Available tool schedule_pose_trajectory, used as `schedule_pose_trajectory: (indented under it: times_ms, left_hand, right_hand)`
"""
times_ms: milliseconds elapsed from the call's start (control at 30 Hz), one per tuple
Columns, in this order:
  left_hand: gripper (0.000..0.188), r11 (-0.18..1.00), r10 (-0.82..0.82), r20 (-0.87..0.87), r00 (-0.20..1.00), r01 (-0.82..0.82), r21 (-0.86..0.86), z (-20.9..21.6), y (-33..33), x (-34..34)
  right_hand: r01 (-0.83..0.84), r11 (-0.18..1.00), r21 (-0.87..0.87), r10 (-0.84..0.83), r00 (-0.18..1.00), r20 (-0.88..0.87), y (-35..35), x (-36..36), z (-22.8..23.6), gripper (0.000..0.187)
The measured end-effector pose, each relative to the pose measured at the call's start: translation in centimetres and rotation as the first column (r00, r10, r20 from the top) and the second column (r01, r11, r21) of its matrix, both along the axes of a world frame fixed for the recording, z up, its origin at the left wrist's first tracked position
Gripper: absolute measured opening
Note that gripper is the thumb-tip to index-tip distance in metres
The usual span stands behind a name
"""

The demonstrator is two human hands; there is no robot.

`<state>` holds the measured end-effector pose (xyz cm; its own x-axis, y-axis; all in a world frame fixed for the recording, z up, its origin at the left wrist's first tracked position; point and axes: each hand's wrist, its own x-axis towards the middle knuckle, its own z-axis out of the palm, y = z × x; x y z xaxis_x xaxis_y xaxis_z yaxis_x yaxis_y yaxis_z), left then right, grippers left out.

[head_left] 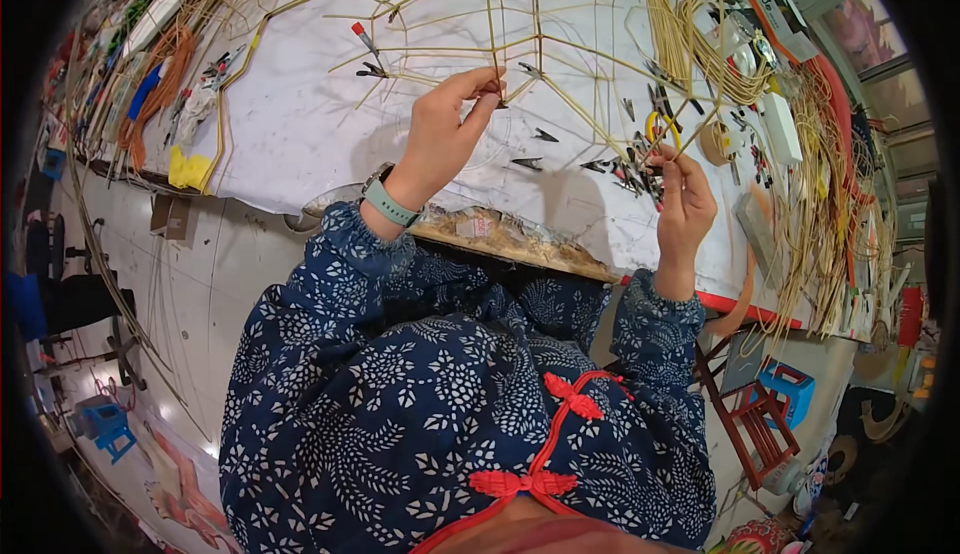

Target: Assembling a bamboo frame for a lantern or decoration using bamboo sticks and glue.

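A thin frame of pale bamboo strips, joined with black clips, lies across the white-covered table. My left hand is closed, its thumb and fingertips pinching an upright bamboo strip of that frame, just above a small black clip. Further right, my right hand is closed at the fingertips on the lower end of another bamboo strip, which rises and bends away. Right beside those fingers are a heap of black clips and yellow-handled scissors.
Loose clips and a red-handled tool lie around the frame. A tape roll and bundled strips crowd the right side. More strips and a yellow cloth are at left. The table's near edge looks worn.
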<state>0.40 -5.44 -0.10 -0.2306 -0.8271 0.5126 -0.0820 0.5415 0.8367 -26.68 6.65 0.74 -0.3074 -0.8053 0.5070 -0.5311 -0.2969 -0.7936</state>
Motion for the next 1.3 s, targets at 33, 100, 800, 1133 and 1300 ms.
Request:
schedule_pose_trajectory:
  times_ms: [33,100,800,1133,1300]
  left_hand:
    - [0.028,1.000,-0.011,0.004,1.000,0.011,-0.002,0.5,-0.1,0.0]
    - [0.029,1.000,-0.019,0.007,1.000,0.019,-0.008,1.4,-0.2,0.1]
    - [0.036,0.989,-0.125,-0.146,0.981,0.135,0.060,4.4,-2.4,0.5]
    - [0.019,0.964,0.223,-0.316,0.922,-0.256,-0.066,3.3,1.0,7.4]
    - [0.023,0.977,0.183,-0.174,0.968,-0.198,-0.075,2.1,3.5,5.3]
  right_hand:
    - [0.002,1.000,-0.003,-0.002,1.000,-0.004,0.0,0.2,0.7,0.020]
    - [-0.027,0.997,-0.078,0.032,0.997,0.071,-0.1,0.8,2.2,0.021]
    - [-0.087,0.994,0.066,0.075,0.982,0.171,1.1,-1.0,1.7,0.033]
    - [0.334,0.885,-0.325,-0.318,0.943,0.102,2.2,1.0,2.3,0.030]
    - [0.298,0.725,-0.622,-0.446,0.890,-0.093,3.3,5.7,5.6,0.026]
